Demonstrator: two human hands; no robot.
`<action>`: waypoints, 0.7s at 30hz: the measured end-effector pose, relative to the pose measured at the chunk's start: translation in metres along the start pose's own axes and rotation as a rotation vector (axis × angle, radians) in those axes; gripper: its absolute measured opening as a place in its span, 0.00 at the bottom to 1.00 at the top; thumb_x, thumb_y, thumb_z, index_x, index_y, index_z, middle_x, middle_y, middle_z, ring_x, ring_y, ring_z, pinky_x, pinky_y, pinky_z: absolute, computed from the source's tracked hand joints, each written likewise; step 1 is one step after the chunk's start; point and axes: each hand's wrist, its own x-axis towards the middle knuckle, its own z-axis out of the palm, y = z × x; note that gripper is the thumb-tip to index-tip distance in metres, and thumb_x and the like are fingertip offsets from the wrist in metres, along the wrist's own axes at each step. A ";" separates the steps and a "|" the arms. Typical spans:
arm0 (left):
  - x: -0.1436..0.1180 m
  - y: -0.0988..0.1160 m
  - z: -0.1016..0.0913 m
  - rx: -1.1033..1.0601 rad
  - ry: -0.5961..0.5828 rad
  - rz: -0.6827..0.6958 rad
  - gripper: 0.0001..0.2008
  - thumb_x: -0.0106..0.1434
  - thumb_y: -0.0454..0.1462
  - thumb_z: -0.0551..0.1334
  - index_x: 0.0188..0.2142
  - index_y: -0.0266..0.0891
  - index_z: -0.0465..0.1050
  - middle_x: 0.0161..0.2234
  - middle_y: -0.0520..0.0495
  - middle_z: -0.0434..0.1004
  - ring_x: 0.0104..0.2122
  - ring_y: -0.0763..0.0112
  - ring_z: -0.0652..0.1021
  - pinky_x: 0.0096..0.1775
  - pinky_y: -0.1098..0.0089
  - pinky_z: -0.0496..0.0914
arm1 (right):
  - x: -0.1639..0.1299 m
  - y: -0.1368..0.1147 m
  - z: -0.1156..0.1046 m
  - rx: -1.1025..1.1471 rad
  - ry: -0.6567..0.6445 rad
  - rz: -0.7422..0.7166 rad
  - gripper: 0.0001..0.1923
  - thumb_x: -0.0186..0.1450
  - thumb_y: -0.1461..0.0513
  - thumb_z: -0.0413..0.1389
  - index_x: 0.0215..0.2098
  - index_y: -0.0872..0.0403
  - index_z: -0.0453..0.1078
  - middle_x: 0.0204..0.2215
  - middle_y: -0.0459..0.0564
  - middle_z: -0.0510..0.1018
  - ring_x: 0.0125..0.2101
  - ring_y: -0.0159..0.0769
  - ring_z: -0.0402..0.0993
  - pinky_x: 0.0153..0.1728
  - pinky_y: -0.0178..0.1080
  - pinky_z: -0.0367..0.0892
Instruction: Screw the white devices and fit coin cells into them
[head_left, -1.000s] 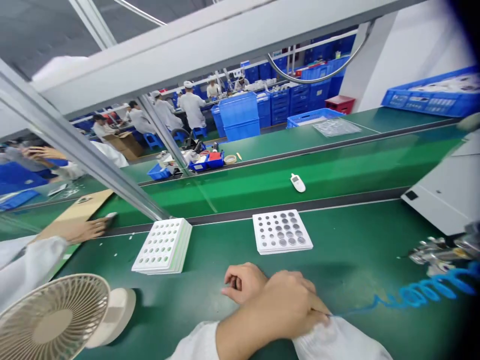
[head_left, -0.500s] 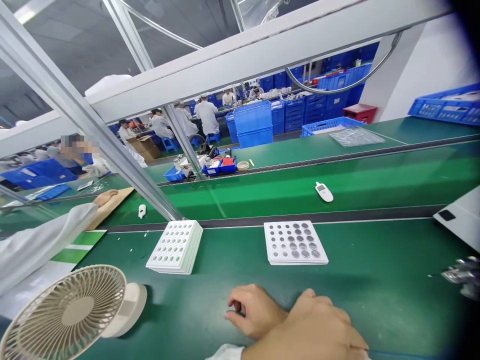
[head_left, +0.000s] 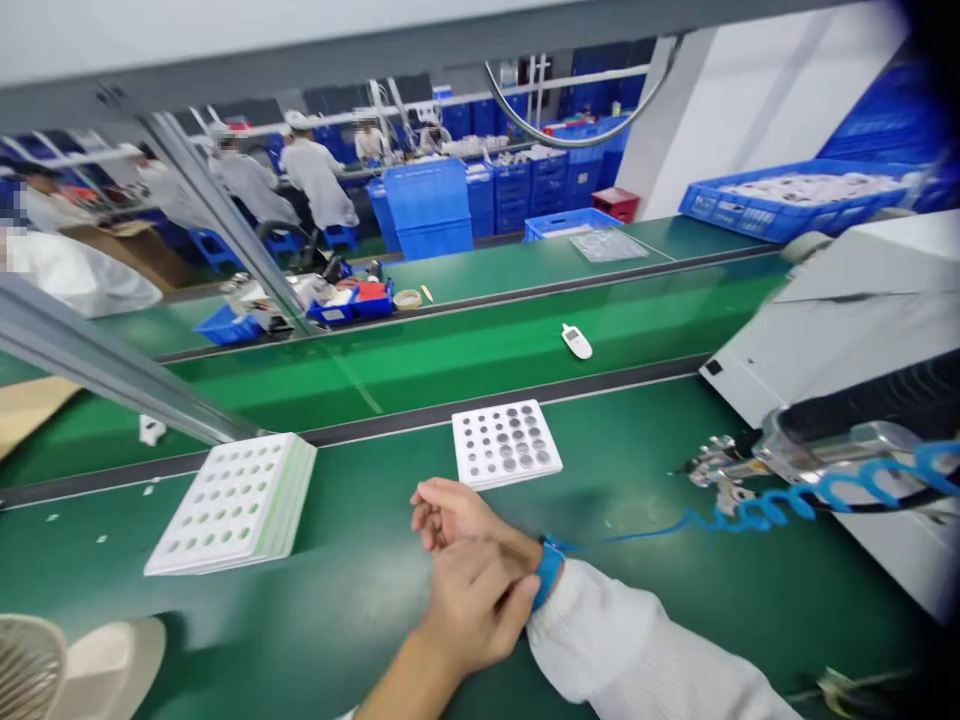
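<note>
My right hand (head_left: 448,514) lies on the green bench with its fingers loosely curled and nothing in it; a white sleeve covers the arm. My left hand (head_left: 474,603) reaches across from below and grips the blue wrist strap (head_left: 548,571) on my right wrist. A blue coiled cord (head_left: 780,502) runs from the strap to the right. Just beyond my right hand sits a white tray (head_left: 506,445) partly filled with round silver cells. A stack of empty white hole trays (head_left: 234,502) lies to the left.
A white machine (head_left: 847,330) with a metal fixture (head_left: 718,470) fills the right side. A small white device (head_left: 576,342) lies on the conveyor belt behind. A desk fan (head_left: 52,668) stands at the bottom left. Blue crates (head_left: 795,200) and other workers are further back.
The view swung right and down. My left hand shifted from covering my right hand to gripping the strap at the wrist. A neighbour's arm at the left has gone out of view.
</note>
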 end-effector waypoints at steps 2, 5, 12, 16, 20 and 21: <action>-0.027 0.007 0.002 0.066 -0.107 -0.069 0.11 0.63 0.34 0.57 0.24 0.39 0.68 0.19 0.51 0.70 0.20 0.71 0.70 0.25 0.69 0.60 | 0.002 0.000 0.001 0.121 -0.044 0.026 0.25 0.58 0.41 0.54 0.36 0.54 0.64 0.26 0.46 0.72 0.19 0.29 0.66 0.18 0.33 0.60; -0.052 0.021 0.007 0.182 -0.240 -0.197 0.10 0.62 0.34 0.57 0.24 0.41 0.68 0.19 0.51 0.70 0.21 0.69 0.71 0.26 0.68 0.61 | 0.003 0.002 0.002 0.233 -0.072 0.032 0.24 0.56 0.43 0.58 0.35 0.55 0.64 0.25 0.44 0.72 0.18 0.27 0.66 0.17 0.31 0.59; -0.053 0.026 0.009 0.301 -0.276 -0.334 0.08 0.59 0.31 0.56 0.24 0.41 0.68 0.20 0.51 0.71 0.22 0.67 0.72 0.26 0.67 0.62 | 0.003 0.004 0.002 0.311 -0.076 0.034 0.23 0.55 0.45 0.61 0.34 0.55 0.65 0.24 0.43 0.73 0.18 0.27 0.67 0.16 0.30 0.59; -0.052 0.025 0.007 0.277 -0.269 -0.317 0.07 0.60 0.34 0.58 0.26 0.41 0.70 0.21 0.51 0.72 0.22 0.68 0.73 0.26 0.68 0.62 | 0.004 0.006 0.001 0.313 -0.085 0.030 0.22 0.57 0.46 0.61 0.34 0.55 0.66 0.24 0.44 0.73 0.18 0.27 0.67 0.17 0.30 0.60; -0.052 0.029 0.010 0.314 -0.256 -0.316 0.08 0.60 0.35 0.59 0.24 0.41 0.69 0.19 0.52 0.71 0.22 0.68 0.73 0.27 0.67 0.60 | 0.005 0.007 0.001 0.299 -0.096 0.032 0.21 0.58 0.47 0.61 0.34 0.55 0.66 0.24 0.44 0.74 0.18 0.27 0.68 0.17 0.31 0.61; -0.051 0.030 0.011 0.326 -0.251 -0.325 0.09 0.60 0.34 0.59 0.23 0.41 0.69 0.19 0.52 0.71 0.22 0.68 0.73 0.27 0.67 0.60 | 0.005 0.007 0.001 0.295 -0.095 0.033 0.21 0.58 0.47 0.61 0.34 0.55 0.66 0.24 0.44 0.74 0.18 0.27 0.68 0.17 0.31 0.61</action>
